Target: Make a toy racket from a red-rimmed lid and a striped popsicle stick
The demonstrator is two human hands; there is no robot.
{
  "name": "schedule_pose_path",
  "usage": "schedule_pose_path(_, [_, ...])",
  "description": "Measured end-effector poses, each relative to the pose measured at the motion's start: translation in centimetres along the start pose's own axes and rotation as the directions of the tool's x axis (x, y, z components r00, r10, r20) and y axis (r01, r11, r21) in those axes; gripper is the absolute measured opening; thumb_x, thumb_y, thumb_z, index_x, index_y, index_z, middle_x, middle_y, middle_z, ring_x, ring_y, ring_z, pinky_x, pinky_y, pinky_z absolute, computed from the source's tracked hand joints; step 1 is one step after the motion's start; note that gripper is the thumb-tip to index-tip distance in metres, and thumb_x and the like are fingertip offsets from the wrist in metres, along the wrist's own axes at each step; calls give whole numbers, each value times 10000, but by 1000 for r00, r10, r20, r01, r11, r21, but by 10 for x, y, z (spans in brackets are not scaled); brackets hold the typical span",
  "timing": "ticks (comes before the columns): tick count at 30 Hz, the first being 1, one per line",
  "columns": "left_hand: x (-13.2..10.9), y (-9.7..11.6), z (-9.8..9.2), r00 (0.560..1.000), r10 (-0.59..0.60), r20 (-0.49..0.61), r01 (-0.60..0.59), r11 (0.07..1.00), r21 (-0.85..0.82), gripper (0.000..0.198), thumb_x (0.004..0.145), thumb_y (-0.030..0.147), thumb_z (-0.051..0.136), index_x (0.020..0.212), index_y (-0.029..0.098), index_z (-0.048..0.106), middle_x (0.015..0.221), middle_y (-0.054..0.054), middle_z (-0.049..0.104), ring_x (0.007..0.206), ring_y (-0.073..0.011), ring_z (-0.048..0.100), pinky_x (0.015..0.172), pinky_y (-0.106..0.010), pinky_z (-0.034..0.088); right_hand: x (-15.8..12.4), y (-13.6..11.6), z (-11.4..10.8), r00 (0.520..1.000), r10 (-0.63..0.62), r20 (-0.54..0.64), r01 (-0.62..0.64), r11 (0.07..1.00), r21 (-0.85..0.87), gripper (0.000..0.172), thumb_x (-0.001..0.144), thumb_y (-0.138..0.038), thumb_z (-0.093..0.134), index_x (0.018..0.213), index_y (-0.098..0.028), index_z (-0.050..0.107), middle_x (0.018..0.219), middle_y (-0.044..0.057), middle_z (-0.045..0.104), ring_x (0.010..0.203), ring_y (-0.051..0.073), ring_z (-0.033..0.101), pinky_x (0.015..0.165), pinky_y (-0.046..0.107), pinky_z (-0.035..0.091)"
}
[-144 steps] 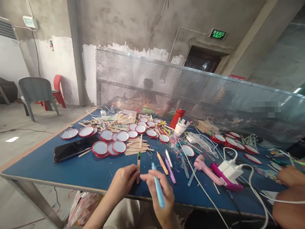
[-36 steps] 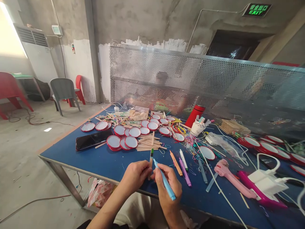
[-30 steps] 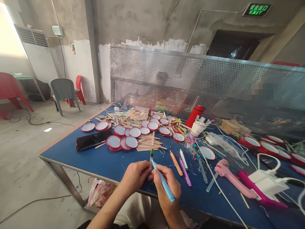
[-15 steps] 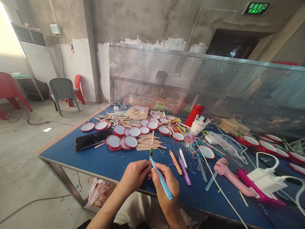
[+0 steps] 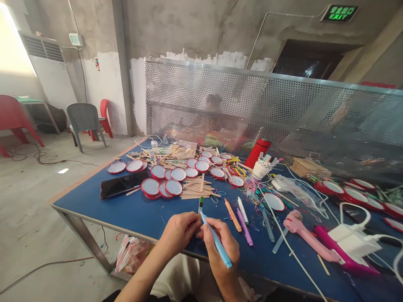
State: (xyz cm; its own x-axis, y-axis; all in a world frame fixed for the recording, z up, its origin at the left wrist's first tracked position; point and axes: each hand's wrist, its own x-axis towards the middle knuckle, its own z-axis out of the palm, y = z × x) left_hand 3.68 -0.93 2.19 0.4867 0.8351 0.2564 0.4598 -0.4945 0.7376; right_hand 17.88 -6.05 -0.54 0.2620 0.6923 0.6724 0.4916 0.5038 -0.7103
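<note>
My left hand (image 5: pixel 182 228) pinches a thin wooden craft stick (image 5: pixel 201 202) upright near the table's front edge; its top end is coloured green. My right hand (image 5: pixel 222 245) is closed around a light blue marker (image 5: pixel 218 243), its tip against the stick just below the green part. My two hands are close together, fingers nearly touching. To the right lie an orange marker (image 5: pixel 233 215), a purple marker (image 5: pixel 244 226) and a white pen (image 5: pixel 242 210). Beyond my hands is a pile of plain craft sticks (image 5: pixel 195 189).
Round red-rimmed white discs (image 5: pixel 173 187) cover the table's middle, beside a black phone (image 5: pixel 124 184). A white cup of pens (image 5: pixel 262 167), a red bottle (image 5: pixel 258 153) and tangled strings stand behind. On the right are a pink handheld device (image 5: pixel 310 237), white chargers (image 5: pixel 354 237) and cables. A perforated metal screen (image 5: pixel 189 92) rises behind.
The marker tip has moved slightly down the stick from the green end, and my right hand has shifted a little right and down. My left hand keeps its pinch.
</note>
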Motion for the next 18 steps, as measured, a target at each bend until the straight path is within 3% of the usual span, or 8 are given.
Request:
schedule_pose_path(7, [0, -2, 1, 1000, 2, -8, -2, 1000, 10, 249, 952, 250, 488, 715, 211, 553, 719, -2, 669, 675, -161, 611, 647, -237, 431, 3, -2, 1, 997, -76, -26, 76, 997, -29, 102, 1008, -296, 594, 995, -234, 674, 820, 5, 773, 576, 145, 721, 550, 244, 606])
schedule_pose_path(18, [0, -1, 1, 1000, -14, 8, 14, 1000, -10, 250, 946, 292, 454, 714, 219, 510, 717, -3, 648, 675, -159, 585, 656, -243, 415, 3, -3, 0, 996, -91, -18, 91, 996, -8, 72, 1000, -250, 596, 1006, -239, 668, 809, -12, 765, 586, 138, 725, 555, 231, 594])
